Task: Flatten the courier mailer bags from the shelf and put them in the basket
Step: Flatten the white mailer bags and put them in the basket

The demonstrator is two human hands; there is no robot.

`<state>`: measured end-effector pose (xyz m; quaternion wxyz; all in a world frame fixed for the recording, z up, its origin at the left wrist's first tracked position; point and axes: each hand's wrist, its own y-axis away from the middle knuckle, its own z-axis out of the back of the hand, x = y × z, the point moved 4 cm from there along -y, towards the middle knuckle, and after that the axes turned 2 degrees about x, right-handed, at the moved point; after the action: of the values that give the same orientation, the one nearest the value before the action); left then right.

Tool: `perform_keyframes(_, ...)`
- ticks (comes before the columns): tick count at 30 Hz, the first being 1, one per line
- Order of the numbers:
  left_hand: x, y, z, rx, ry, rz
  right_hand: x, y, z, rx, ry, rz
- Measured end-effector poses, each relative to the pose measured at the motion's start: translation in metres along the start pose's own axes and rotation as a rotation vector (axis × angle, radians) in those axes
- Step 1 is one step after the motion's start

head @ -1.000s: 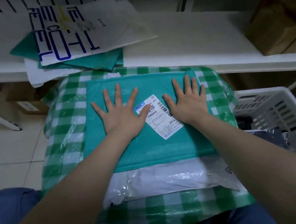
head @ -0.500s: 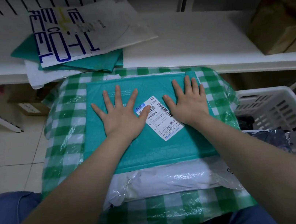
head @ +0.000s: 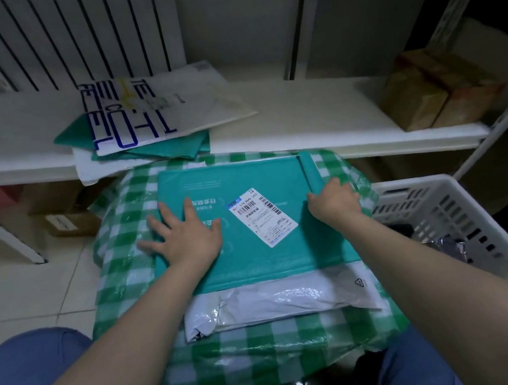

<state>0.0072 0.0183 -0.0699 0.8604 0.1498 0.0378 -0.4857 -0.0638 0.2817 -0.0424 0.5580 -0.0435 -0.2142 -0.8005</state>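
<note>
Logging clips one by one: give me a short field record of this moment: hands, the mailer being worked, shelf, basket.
left hand: flat, fingers spread, pressing the teal mailer near its left edge
right hand: fingers curled on the teal mailer's right edge, beside its flap
teal mailer: shipping label up, lying on a white mailer
surface: green checked bag
shelf: mailer pile, white printed mailer on top
basket: white, at the right, dark items inside; teal mailer not in it
</note>
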Motion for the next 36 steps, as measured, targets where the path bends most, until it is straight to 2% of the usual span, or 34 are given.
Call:
perform_keyframes(4,0.008,0.02,0.004,-0.007,0.045,0.05,-0.023,0.014,0.003,0.058,-0.089,-0.134)
perform_keyframes(12,0.014,0.031,0.017,0.016,0.192,0.053,-0.048,0.038,0.009,0.232,-0.485,-0.116)
perform_keyframes(18,0.016,0.032,0.016,0.022,0.191,0.066,-0.055,0.048,0.019,0.274,-0.639,-0.123)
perform_keyframes(21,0.016,0.033,0.014,0.016,0.19,0.074,-0.052,0.047,0.017,0.28,-0.606,-0.112)
perform_keyframes(25,0.016,0.034,0.011,0.015,0.198,0.079,-0.054,0.041,0.012,0.22,-0.373,-0.078)
perform_keyframes(27,0.018,0.034,0.012,0.017,0.208,0.078,-0.052,0.042,0.011,0.243,-0.446,-0.08)
perform_keyframes(31,0.021,0.033,0.011,0.027,0.231,0.065,-0.057,0.047,0.018,0.352,-0.678,-0.14)
perform_keyframes(33,0.021,0.032,0.011,0.028,0.234,0.06,-0.058,0.052,0.02,0.491,-0.795,-0.174)
perform_keyframes(36,0.022,0.032,0.011,0.024,0.228,0.063,-0.059,0.054,0.021,0.657,-0.902,-0.116)
